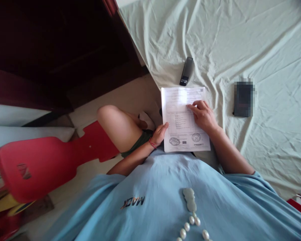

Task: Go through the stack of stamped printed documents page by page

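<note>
A stack of printed sheets (180, 117) lies in front of my lap, at the bed's edge. Its top page carries text lines, a table and two round or oval stamps near the bottom. My left hand (160, 134) grips the lower left edge, thumb on top and fingers hidden underneath. Across the right half of the page rests my right hand (203, 115), its index finger stretched out on the text and nothing held in it. Just beyond the top edge lies a black stapler (187, 71). Farther right is a dark, blurred-out rectangular object (243, 99), apart from both hands.
A wrinkled pale green sheet (271, 50) covers the bed on the right. To my left stands a red plastic chair (40, 164), beside my bare knee (112, 117). Dark furniture (52, 50) fills the upper left. A bead necklace with a pendant (190, 199) hangs over my blue shirt.
</note>
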Demonstrator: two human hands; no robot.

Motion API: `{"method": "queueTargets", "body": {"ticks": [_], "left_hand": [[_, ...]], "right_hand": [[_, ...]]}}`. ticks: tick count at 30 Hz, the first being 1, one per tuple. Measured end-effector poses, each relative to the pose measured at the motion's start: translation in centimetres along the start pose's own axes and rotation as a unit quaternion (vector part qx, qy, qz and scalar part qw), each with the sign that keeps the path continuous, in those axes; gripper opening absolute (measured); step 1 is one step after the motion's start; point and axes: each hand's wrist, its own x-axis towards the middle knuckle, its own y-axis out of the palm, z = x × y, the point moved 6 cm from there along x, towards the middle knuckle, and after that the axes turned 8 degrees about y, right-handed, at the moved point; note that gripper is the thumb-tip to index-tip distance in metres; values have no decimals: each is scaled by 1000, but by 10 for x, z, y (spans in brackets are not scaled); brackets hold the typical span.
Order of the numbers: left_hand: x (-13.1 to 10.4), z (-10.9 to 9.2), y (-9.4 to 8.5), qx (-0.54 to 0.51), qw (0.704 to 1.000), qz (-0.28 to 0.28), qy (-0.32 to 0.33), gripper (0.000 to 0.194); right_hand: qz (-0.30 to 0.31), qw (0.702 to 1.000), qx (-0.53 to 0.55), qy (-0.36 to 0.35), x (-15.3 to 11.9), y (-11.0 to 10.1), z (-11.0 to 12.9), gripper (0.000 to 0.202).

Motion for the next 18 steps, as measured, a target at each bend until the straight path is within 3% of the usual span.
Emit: {"method": "queueTargets", "body": {"ticks": [3,7,11,14,18], "left_hand": [[10,-16,-11,91,993,-34,65,62],[36,-38,-22,238,958,-81,138,46],[67,-48,-24,306,931,-127,155,38],[80,-46,-22,307,931,-141,141,40],[80,-39,-22,209,958,-138,140,44]], "right_hand": [[1,1000,13,4,0,3,-6,44],[0,1000,16,6,-1,5,-9,44],[-6,1000,12,2,-1,6,-9,44],[-6,1000,9,-5,-2,6,-8,45],[-31,999,9,-4,-2,1,-7,40]]}}
